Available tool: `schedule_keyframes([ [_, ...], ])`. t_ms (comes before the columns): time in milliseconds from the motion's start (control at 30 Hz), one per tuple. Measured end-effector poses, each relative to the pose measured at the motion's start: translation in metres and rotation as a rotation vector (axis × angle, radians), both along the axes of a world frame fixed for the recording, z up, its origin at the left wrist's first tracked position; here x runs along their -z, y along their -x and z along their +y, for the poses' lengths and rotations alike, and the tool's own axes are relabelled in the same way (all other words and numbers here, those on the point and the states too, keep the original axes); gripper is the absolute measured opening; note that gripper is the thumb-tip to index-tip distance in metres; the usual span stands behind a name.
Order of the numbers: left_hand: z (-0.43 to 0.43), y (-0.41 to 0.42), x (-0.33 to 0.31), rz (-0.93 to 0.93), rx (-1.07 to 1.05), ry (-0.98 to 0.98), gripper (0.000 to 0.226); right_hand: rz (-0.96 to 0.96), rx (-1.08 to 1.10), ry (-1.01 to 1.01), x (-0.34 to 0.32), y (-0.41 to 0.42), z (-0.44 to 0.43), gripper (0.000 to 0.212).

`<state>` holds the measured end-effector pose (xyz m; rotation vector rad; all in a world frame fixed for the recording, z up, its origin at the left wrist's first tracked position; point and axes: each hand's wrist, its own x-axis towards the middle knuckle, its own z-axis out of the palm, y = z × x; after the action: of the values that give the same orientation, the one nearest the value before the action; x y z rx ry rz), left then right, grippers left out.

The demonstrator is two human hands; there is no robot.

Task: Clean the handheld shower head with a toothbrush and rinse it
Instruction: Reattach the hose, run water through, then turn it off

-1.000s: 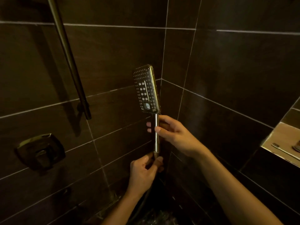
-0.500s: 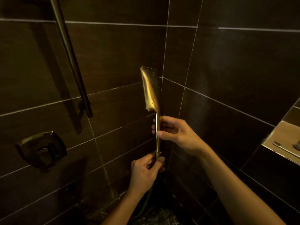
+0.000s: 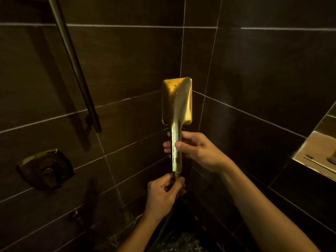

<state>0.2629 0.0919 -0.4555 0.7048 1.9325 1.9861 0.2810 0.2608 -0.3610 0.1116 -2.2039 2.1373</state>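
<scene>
Hands first, nearest: left hand point(image 3: 164, 194) pinched shut on the hose point(image 3: 166, 222) joint below, right hand point(image 3: 195, 150) wrapped closed round the handle of the shower head point(image 3: 177, 100), held upright in the tiled corner. Turned within the last second from nozzles-forward to wet back-forward, so probably inspecting or rinsing all round. Farther off, toothbrush point(image 3: 317, 163) lying on the ledge point(image 3: 309, 150) to the right, well apart, both hands taken; valve point(image 3: 45, 169) and rail point(image 3: 78, 73) on the left wall, nothing blocking.

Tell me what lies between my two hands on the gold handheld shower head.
Head view: only bare wet handle of the shower head separates right hand from left hand.
</scene>
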Motion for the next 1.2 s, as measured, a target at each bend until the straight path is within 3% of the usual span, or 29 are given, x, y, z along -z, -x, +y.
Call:
schedule_keyframes([
  [133, 0.004, 0.0, -0.001, 0.031, -0.059, 0.039, 0.01, 0.085, 0.241, -0.273, 0.004, 0.005, -0.013, 0.015],
  [267, 0.004, 0.002, 0.0, -0.018, -0.077, 0.053, 0.011, 0.129, 0.382, -0.5, 0.01, 0.005, -0.022, 0.022],
  [333, 0.001, 0.004, 0.001, -0.014, -0.04, 0.046, 0.011, 0.116, 0.283, -0.369, 0.009, 0.002, -0.018, 0.022],
  [433, -0.002, 0.008, 0.003, -0.034, -0.016, 0.015, 0.01, 0.032, 0.097, -0.022, 0.007, -0.002, -0.011, 0.029],
  [500, -0.003, 0.009, 0.004, -0.032, -0.006, 0.013, 0.01, 0.008, 0.076, 0.064, 0.01, -0.003, -0.008, 0.032],
  [667, -0.003, 0.004, 0.005, 0.028, -0.006, 0.025, 0.008, 0.042, 0.172, 0.096, 0.015, 0.001, -0.007, 0.032],
  [800, -0.001, 0.004, 0.007, 0.042, -0.014, 0.03, 0.01, 0.093, 0.363, -0.129, 0.019, 0.004, -0.008, 0.024],
  [900, 0.0, 0.006, 0.006, 0.029, -0.026, 0.04, 0.019, 0.143, 0.468, -0.28, 0.021, 0.003, -0.01, 0.031],
  [967, 0.001, 0.006, 0.007, 0.016, -0.021, 0.046, 0.022, 0.143, 0.383, -0.313, 0.021, 0.002, -0.007, 0.029],
  [1100, 0.001, 0.007, 0.01, -0.02, -0.034, 0.025, 0.016, 0.029, 0.101, 0.004, 0.016, -0.003, 0.001, 0.024],
  [1200, 0.001, 0.005, 0.009, -0.011, -0.025, 0.017, 0.015, 0.03, 0.068, -0.005, 0.014, -0.004, 0.005, 0.026],
])
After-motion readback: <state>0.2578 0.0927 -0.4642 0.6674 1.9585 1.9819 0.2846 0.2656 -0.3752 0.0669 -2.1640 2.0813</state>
